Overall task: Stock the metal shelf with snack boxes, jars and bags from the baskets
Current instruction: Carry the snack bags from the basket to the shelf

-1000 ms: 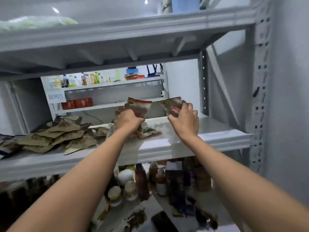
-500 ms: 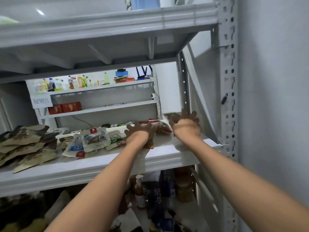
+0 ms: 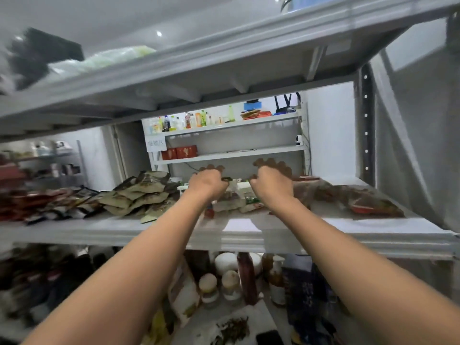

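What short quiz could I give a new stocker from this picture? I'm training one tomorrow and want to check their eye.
1. True or false: the pile of tan bags lies left of both hands.
2. The left hand and right hand reach onto which level of the metal shelf: A top, B middle, C bottom?
3. Fill in: the bottles stand on the level ___ the hands.
Key: 1 true; 2 B; 3 below.

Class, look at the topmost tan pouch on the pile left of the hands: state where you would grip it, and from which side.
Pinch the top tan pouch by its near edge, coming from the open front of the shelf; it lies flattish on the pile, so likely only thin edges offer a hold.
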